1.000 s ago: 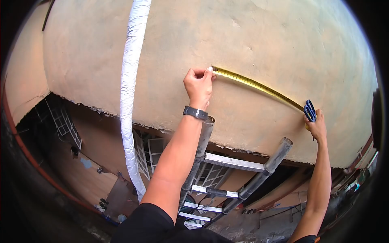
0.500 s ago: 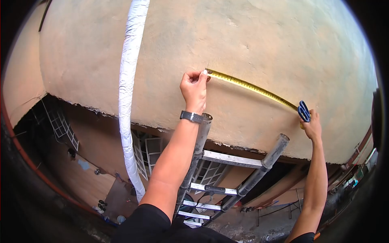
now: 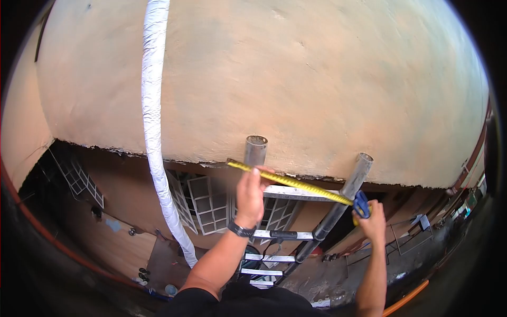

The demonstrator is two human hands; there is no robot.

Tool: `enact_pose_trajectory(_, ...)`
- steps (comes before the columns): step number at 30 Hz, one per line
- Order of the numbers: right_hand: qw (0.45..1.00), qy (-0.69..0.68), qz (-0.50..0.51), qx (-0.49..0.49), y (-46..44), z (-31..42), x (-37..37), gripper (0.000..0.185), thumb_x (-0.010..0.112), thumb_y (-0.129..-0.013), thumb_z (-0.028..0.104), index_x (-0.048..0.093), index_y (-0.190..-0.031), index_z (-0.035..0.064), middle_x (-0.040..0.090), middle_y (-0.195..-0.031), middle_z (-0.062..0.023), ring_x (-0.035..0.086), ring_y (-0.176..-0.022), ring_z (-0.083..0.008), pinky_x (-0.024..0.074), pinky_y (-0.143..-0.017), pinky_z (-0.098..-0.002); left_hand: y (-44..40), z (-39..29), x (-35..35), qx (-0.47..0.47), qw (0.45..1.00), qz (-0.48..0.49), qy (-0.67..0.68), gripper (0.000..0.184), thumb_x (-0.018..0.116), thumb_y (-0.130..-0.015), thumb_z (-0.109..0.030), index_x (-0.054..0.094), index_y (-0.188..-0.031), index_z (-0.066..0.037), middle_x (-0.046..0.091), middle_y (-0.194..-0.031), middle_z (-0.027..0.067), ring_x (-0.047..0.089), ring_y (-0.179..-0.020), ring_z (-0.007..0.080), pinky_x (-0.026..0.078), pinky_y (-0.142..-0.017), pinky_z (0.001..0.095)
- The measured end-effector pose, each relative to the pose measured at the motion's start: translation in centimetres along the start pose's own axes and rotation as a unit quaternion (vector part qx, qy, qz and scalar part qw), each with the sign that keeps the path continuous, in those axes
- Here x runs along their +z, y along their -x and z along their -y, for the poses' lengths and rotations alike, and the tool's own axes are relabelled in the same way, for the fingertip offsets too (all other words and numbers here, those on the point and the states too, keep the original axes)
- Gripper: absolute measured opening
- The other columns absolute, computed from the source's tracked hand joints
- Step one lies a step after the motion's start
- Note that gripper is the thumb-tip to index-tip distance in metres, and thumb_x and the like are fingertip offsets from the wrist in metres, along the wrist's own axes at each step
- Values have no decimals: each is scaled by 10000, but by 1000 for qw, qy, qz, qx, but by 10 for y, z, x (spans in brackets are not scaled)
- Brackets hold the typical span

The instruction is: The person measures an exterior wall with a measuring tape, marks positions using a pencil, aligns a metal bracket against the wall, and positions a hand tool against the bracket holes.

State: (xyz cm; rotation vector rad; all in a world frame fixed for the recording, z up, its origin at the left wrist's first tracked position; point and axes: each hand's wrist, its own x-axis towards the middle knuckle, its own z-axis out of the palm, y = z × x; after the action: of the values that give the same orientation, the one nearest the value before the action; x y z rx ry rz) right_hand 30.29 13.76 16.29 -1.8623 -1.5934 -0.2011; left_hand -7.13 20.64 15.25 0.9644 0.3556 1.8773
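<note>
Across the upper end of a metal ladder (image 3: 331, 219), just off the lower edge of a rough plastered wall (image 3: 317, 95), stretches the yellow blade (image 3: 306, 186) of a tape measure. Its long axis slopes down from the free end at upper left to the right hand (image 3: 374, 222), the free end pointing up and left. Dark graduations line the blade, but their figures are too small to read; no brand or label is legible.

The left hand (image 3: 250, 195) has a narrow grip on the blade near its free end, which juts past the thumb. A dark watch (image 3: 241, 228) circles that wrist. The right hand is closed around blue looped handles (image 3: 361, 204) and a yellow part beside them, where the blade ends; its fingers partly hide both. Left of the ladder hangs a long pipe in white wrapping (image 3: 152, 95).
</note>
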Motion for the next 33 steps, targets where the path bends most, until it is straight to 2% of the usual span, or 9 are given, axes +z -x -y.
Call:
enact_pose_trajectory(4, 975, -155, 142, 78, 92, -27, 99, 527, 869, -801, 392, 598, -1074, 31, 624, -1029, -184, 657, -982, -360, 523, -832, -462, 86, 41, 13, -44, 959, 114, -255, 423, 388, -1148, -316, 652, -1185, 12, 714, -1207, 133, 654, -1142, 196, 489, -1039, 356)
enact_pose_trajectory(5, 954, -202, 190, 117, 118, -27, 120, 519, 857, -824, 405, 603, -1061, 20, 632, -980, -169, 660, -948, -333, 523, -823, -444, 108, 67, 7, -24, 965, 131, -227, 380, 416, -1143, -270, 668, -1237, -2, 722, -1109, 55, 555, -860, 81, 469, -792, 267)
enact_pose_trajectory(11, 725, -495, 364, 312, 227, 38, 147, 554, 705, -968, 500, 534, -1235, 46, 608, -872, -41, 588, -651, -114, 442, -476, -276, 214, 130, -42, -164, 918, 213, -290, 388, 381, -1146, -294, 621, -1281, -20, 645, -1400, 147, 598, -1299, 251, 449, -1097, 363)
enact_pose_trajectory(21, 555, -577, 491, 343, 273, 3, 160, 574, 500, -1012, 701, 567, -1146, 147, 535, -791, 31, 388, -515, -74, 231, -458, -249, 259, 151, -72, -390, 900, 103, -165, 470, 348, -1160, -319, 529, -1474, -19, 538, -1500, 117, 490, -1393, 207, 336, -1199, 350)
enact_pose_trajectory(22, 548, -574, 506, 338, 272, -3, 161, 593, 510, -1033, 649, 596, -1231, 96, 602, -874, -9, 540, -628, -133, 408, -528, -299, 259, 156, -75, -383, 902, 113, -164, 484, 346, -1160, -347, 504, -1496, -36, 539, -1494, 128, 540, -1343, 212, 413, -1150, 356)
enact_pose_trajectory(23, 548, -576, 503, 339, 277, -4, 162, 593, 510, -1033, 649, 596, -1231, 96, 602, -874, -9, 540, -628, -133, 408, -528, -299, 261, 159, -79, -384, 901, 116, -165, 484, 346, -1160, -347, 504, -1496, -36, 539, -1494, 128, 540, -1343, 212, 413, -1150, 356)
enact_pose_trajectory(26, 844, -402, 330, 129, 288, -2, 160, 588, 625, -996, 571, 687, -1224, 32, 687, -980, -117, 670, -873, -233, 536, -796, -386, 261, 154, -76, -458, 883, 90, -56, 512, 345, -1156, -383, 454, -1531, -52, 553, -1473, 145, 633, -1219, 222, 501, -1065, 365)
enact_pose_trajectory(29, 905, -225, 340, 123, 270, 12, 100, 622, 707, -921, 563, 721, -1215, 15, 693, -1135, -207, 666, -1091, -319, 494, -1003, -426, 260, 144, -70, -465, 877, 117, -27, 531, 343, -1152, -411, 417, -1549, -66, 614, -1350, 138, 696, -1050, 210, 564, -944, 352)
enact_pose_trajectory(33, 942, -246, 220, 67, 249, -29, 88, 577, 901, -781, 348, 717, -1225, 28, 680, -1098, -160, 692, -976, -279, 550, -845, -383, 261, 145, -78, -417, 874, 197, -152, 458, 333, -1155, -413, 578, -1339, -72, 666, -866, 46, 642, -809, 126, 521, -782, 289)
